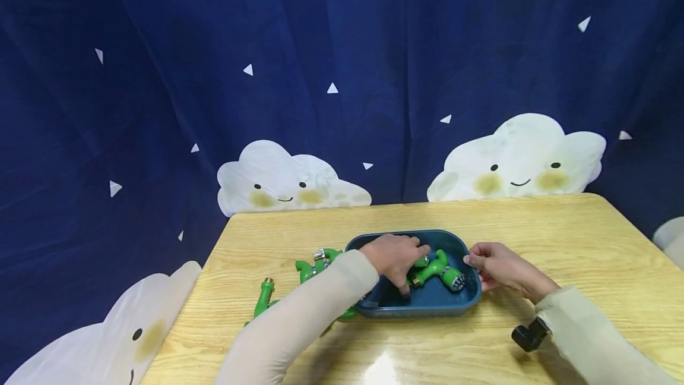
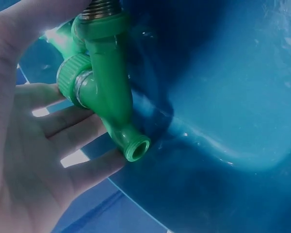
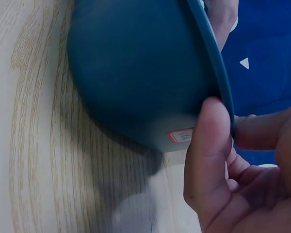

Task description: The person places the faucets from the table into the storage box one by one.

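Note:
My left hand (image 1: 394,258) reaches down into a dark blue plastic basin (image 1: 417,312). In the left wrist view, its thumb and fingers are round a green plastic tap (image 2: 109,82) with a threaded metal end and a round spout mouth. Another green tap (image 1: 437,269) with a ribbed knob lies in the basin to the right of that hand. At the basin's right end, my right hand (image 1: 502,267) pinches the rim between thumb and fingers. In the right wrist view, a small red-edged label (image 3: 180,136) shows on the basin's outer wall, next to the thumb.
More green taps (image 1: 306,271) lie on the wooden table (image 1: 534,224) left of the basin, partly hidden by the left sleeve. One tap (image 1: 263,297) lies farther left. A dark blue curtain (image 1: 342,46) with white clouds hangs behind the table.

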`<state>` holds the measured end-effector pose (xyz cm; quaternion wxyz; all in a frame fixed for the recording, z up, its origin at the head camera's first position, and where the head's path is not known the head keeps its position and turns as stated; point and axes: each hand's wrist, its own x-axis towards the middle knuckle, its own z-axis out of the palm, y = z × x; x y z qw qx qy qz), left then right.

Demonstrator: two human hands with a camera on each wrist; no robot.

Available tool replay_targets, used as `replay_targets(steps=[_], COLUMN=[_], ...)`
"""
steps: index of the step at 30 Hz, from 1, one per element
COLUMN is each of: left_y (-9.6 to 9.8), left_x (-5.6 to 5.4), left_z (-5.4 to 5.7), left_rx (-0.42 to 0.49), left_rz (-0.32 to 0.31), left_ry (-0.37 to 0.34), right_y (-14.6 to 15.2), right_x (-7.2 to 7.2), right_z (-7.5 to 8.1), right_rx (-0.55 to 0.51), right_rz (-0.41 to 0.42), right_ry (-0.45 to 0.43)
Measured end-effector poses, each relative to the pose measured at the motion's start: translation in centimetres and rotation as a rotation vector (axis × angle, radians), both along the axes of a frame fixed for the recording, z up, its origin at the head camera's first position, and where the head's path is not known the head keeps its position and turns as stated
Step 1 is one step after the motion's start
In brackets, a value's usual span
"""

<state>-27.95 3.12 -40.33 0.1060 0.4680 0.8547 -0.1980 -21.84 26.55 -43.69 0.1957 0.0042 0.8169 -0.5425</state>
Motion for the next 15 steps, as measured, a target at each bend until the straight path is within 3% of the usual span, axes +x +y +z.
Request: replay_targets(steps=[15], left_y=[0.55], left_x=[-0.03], left_z=[-0.4], left_rx=[-0.048], left_rz=[-0.005], left_ry=[0.027], right_y=[0.0], right_x=[-0.04], right_z=[-0.11], right_rx=[0.007], right_rz=[0.015], right_ry=[0.011])
